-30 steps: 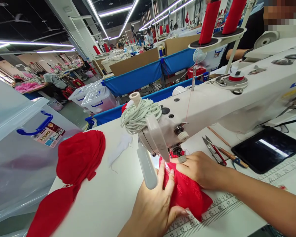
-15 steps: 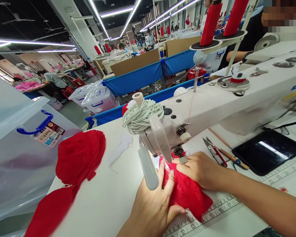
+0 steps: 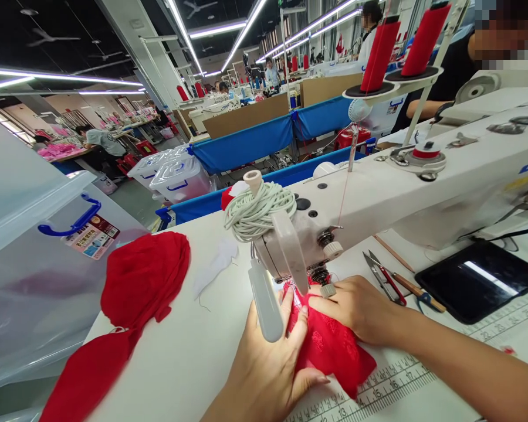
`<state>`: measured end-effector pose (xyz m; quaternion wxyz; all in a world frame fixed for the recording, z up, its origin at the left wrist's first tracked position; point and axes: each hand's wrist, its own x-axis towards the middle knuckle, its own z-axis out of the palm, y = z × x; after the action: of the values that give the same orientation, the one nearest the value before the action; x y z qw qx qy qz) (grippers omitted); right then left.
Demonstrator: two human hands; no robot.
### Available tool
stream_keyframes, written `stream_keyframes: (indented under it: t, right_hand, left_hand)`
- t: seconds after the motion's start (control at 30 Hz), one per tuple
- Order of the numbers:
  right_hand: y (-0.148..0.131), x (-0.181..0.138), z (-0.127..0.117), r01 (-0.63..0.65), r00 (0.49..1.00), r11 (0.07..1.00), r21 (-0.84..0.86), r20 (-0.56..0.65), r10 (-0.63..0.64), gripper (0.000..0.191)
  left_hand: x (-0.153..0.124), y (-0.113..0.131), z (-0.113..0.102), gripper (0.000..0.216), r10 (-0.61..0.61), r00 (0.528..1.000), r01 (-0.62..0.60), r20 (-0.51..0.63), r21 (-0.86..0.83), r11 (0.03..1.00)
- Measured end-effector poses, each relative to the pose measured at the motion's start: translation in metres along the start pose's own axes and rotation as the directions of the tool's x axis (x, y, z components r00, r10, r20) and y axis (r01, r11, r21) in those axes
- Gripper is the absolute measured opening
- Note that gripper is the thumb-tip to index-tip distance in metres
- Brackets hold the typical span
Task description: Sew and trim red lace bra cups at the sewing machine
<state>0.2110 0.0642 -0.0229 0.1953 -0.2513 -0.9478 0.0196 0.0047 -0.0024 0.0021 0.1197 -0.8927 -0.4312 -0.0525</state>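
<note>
A piece of red lace fabric (image 3: 328, 346) lies on the table under the head of a white sewing machine (image 3: 374, 199). My left hand (image 3: 264, 363) rests on its left side, fingers stretched out and thumb spread apart; a grey lever (image 3: 266, 305) partly covers this hand. On the other side, my right hand (image 3: 358, 308) has its fingers bent together on the fabric, close to the needle area. Its fingertips are partly hidden behind the machine's knobs. The needle itself cannot be made out.
Bundled red fabric (image 3: 145, 281) hangs over the table's left edge beside a clear plastic bin (image 3: 70, 293). Thread snips (image 3: 385, 278), a wooden-handled tool (image 3: 418, 290) and a black tablet (image 3: 479, 278) lie at right. A coil of pale cord (image 3: 261, 211) tops the machine. A co-worker sits beyond.
The camera view has shifted slightly. The red fabric's near corner has moved a little leftward and down between my hands; both hands keep nearly the same pose on it.
</note>
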Motion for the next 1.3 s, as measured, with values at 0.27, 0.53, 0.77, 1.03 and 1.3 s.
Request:
stream_keyframes:
  t: [0.27,0.53,0.77,1.03,1.3]
  right_hand:
    - [0.000,0.000,0.004,0.013,1.000,1.000,-0.001,-0.019,-0.013,0.032]
    - [0.001,-0.003,0.005,0.027,0.999,0.999,-0.019,-0.031,-0.027,0.026]
    - [0.000,-0.003,0.006,0.031,0.994,0.998,-0.048,-0.105,-0.036,0.028]
    - [0.001,-0.002,0.005,0.033,0.994,0.998,-0.046,-0.100,-0.038,0.030]
    - [0.001,-0.002,0.005,0.024,0.996,0.998,-0.058,-0.089,-0.029,0.030]
  left_hand:
    - [0.006,-0.002,0.008,0.042,-0.016,0.999,0.013,-0.031,-0.093,0.996]
    - [0.000,0.005,0.016,0.062,0.006,0.998,-0.001,-0.055,0.085,0.996]
    - [-0.004,0.009,0.015,0.073,0.037,0.999,-0.030,-0.032,0.191,0.981]
    - [-0.005,0.009,0.017,0.072,0.014,1.000,-0.010,-0.019,0.195,0.981]
    - [-0.003,0.008,0.017,0.071,-0.030,0.997,0.043,-0.073,0.175,0.984]
